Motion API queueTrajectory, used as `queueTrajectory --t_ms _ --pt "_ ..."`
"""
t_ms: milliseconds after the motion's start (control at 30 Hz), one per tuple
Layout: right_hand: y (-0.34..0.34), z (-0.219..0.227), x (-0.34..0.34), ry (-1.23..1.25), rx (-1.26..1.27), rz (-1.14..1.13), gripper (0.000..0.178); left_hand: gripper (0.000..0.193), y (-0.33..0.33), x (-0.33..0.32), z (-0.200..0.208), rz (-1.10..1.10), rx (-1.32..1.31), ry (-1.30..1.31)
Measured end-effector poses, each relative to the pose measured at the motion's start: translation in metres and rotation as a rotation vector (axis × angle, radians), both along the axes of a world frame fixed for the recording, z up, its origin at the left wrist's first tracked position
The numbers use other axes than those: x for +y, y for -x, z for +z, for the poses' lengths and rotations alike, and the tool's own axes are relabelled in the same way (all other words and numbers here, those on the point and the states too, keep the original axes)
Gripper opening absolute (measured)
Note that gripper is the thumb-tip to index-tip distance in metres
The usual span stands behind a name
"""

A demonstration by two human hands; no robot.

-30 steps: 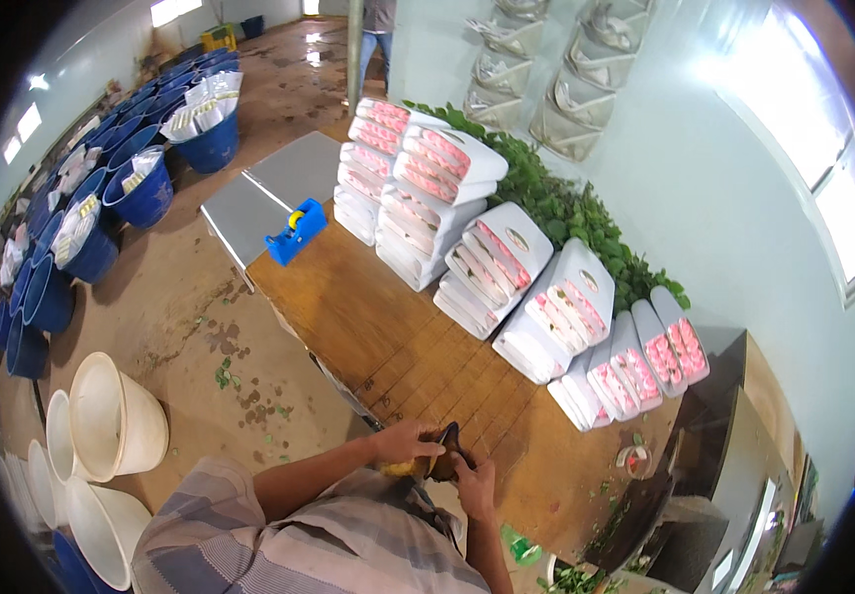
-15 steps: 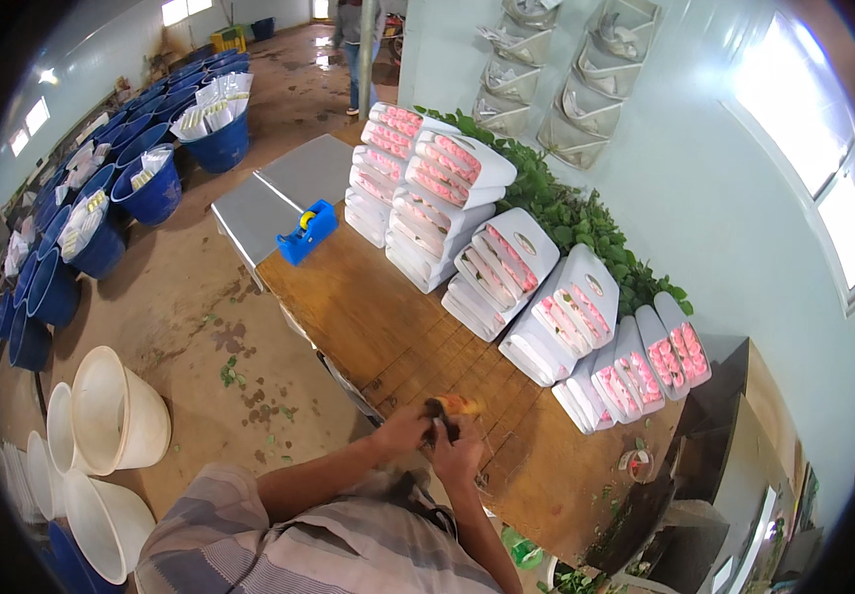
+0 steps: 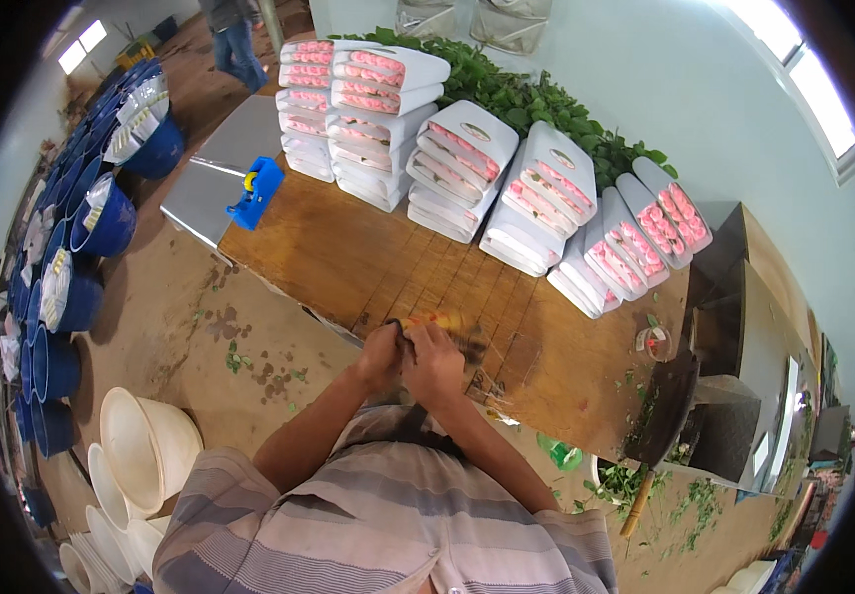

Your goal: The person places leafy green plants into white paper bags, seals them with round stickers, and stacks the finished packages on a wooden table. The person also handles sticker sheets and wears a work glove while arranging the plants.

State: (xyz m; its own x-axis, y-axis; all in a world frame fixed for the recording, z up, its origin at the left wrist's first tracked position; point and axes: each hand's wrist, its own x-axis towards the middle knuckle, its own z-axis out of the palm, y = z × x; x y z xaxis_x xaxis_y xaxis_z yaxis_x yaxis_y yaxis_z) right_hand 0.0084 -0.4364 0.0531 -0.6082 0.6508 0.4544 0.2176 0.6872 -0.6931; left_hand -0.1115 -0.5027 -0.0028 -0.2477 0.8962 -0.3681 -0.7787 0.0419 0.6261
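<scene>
Our left hand (image 3: 380,354) and right hand (image 3: 432,366) curl together, pinching a yellow-and-dark piece (image 3: 439,322) over the wooden table (image 3: 348,243). It blurs, but we judge it light, soft and sturdy, best held by its edge. Beyond, wrapped pink-flower bundles (image 3: 465,148) block the far side; a blue tape dispenser (image 3: 259,195) stands leftward.

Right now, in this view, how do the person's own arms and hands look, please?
The left hand and right hand show no gloves; the fingertips are partly hidden or blurred. The forearms are uncovered, and I see no watch or bracelet. The short, loose sleeves are pale pinkish-beige with grey bands.
</scene>
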Motion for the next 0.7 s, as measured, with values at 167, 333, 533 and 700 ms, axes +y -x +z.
queueTrajectory --t_ms 167,333,533,700 --pt "-0.005 -0.003 -0.003 -0.032 -0.064 0.024 0.011 0.040 0.003 0.008 0.013 0.124 0.258 -0.061" --pt "-0.002 -0.006 -0.001 -0.064 -0.042 -0.033 0.017 0.041 0.003 0.020 0.031 -0.010 0.066 -0.203" --pt "0.001 -0.002 0.007 -0.095 -0.203 0.046 0.017 0.043 0.017 0.030 0.026 -0.011 0.619 -0.244" --pt "0.005 -0.003 0.011 -0.161 -0.225 0.178 0.016 0.045 0.025 0.044 0.036 0.010 -0.289 -0.263"
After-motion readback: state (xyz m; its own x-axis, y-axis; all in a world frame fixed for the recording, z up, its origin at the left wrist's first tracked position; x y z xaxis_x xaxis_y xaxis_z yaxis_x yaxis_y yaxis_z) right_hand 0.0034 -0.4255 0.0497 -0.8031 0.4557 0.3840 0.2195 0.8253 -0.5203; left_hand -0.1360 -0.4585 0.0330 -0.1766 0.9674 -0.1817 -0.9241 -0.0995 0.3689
